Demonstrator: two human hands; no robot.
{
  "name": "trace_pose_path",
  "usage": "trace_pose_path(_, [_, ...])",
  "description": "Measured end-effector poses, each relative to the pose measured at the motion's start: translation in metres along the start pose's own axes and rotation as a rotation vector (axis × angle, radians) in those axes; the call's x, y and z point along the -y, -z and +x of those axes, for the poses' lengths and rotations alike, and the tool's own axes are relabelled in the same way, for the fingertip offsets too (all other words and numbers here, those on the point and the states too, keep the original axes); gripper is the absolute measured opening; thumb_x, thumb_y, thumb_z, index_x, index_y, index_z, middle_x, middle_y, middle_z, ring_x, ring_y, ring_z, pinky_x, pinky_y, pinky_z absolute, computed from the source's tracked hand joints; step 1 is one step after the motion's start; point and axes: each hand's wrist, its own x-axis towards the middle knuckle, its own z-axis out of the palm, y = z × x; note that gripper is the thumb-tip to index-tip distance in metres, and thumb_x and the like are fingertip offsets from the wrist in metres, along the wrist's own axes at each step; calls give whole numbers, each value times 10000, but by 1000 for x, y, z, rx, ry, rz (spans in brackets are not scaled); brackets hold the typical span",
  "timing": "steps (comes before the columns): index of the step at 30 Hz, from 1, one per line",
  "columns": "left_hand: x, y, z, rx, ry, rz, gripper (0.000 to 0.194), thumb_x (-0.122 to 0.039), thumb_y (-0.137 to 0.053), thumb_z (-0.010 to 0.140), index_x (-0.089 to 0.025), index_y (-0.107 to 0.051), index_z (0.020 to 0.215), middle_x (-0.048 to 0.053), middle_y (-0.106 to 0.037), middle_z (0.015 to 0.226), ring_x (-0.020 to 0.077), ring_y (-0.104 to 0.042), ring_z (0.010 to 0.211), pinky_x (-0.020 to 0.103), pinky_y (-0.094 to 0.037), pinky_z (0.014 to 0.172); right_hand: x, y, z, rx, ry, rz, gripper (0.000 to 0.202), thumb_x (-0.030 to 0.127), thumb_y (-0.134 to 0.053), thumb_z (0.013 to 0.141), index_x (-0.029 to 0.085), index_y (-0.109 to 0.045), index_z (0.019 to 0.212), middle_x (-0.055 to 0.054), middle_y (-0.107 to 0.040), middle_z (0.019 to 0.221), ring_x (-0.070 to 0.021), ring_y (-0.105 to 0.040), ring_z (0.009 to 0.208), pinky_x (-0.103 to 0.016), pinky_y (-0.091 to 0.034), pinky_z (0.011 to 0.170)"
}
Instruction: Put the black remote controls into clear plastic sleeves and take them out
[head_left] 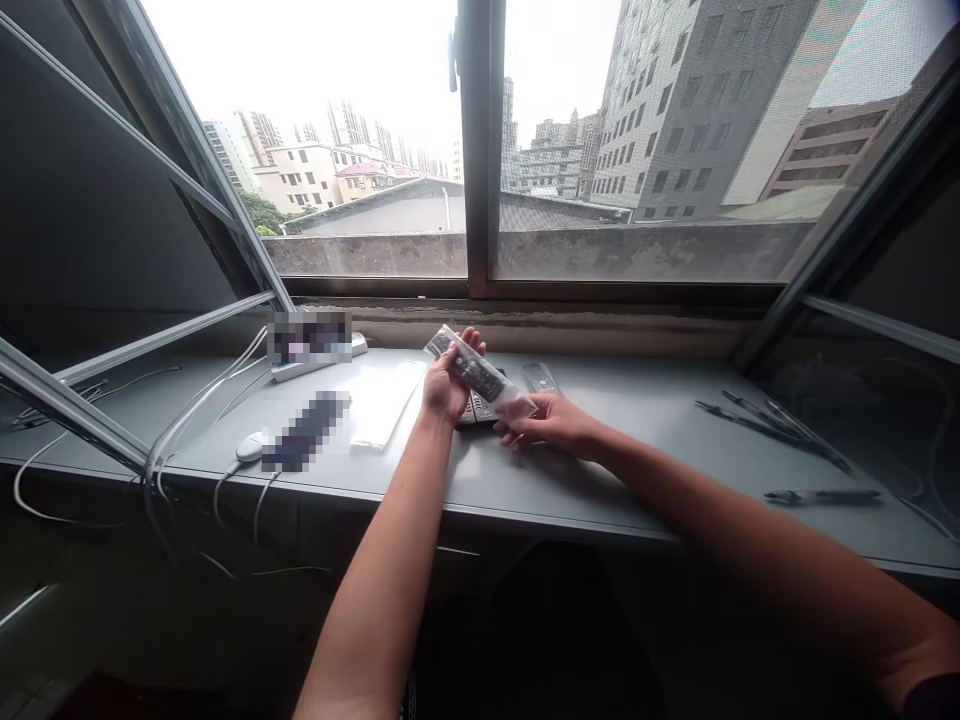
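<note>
Above the desk, both hands hold a dark remote control (480,374) in a clear plastic sleeve, tilted down toward the right. My left hand (448,388) grips its upper left part, thumb across the top. At the lower right end, the fingers of my right hand (553,424) close on the loose end of the plastic sleeve (519,406). Under the held remote lie dark devices with light buttons (475,410), partly hidden; their exact kind is unclear. A greyish flat item (538,378) that looks wrapped in clear plastic lies just behind my right hand.
A grey desk (600,490) runs below the window. White sheets or bags (390,405) lie left of my hands. Further left are a white power strip (319,362), a white round charger (250,447), a blurred-out dark object and cables. Several pens (780,425) lie right.
</note>
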Motion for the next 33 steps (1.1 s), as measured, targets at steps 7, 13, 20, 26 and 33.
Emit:
trace_pose_path(7, [-9,-1,-3,-11,-27,-39,403,-134,-504,1083,-128,-667,1452,125,-772,1378,229,-724,1327,371,-523,1224,10,9,-7,301,-136,206,675,282,-981,826,163,-686,1421,-230,-630,1570,-349,-755,1287,-450,-664,1040])
trace_pose_path(13, [9,-14,-22,179,121,182,374,-143,-628,1044,-129,-654,1417,190,-724,1450,320,-662,1415,544,-458,1270,5,3,-4,214,-124,239,621,597,-841,934,95,-774,1293,-243,-780,1335,-339,-811,1153,-462,-659,1019])
trace_pose_path(20, [17,-15,-26,280,142,251,321,-195,-697,1025,-176,-676,1345,170,-706,1484,331,-619,1464,574,-410,1284,3,-5,-5,120,-224,187,514,554,-873,924,87,-816,1133,-205,-844,1118,-286,-848,980,-376,-692,895])
trace_pose_path(26, [15,-14,-20,248,62,238,242,-207,-679,1021,-166,-695,1259,143,-757,1392,284,-718,1318,494,-522,1184,5,-7,-7,167,-180,112,526,560,-892,900,86,-807,1110,-184,-843,1059,-261,-842,904,-337,-686,794])
trace_pose_path(33, [15,-2,-9,51,55,565,443,-548,-839,875,-141,-748,1022,51,-747,863,140,-682,684,262,-554,656,7,-7,-8,265,-118,0,597,629,-826,934,115,-798,1238,-177,-836,1156,-277,-843,984,-355,-677,822])
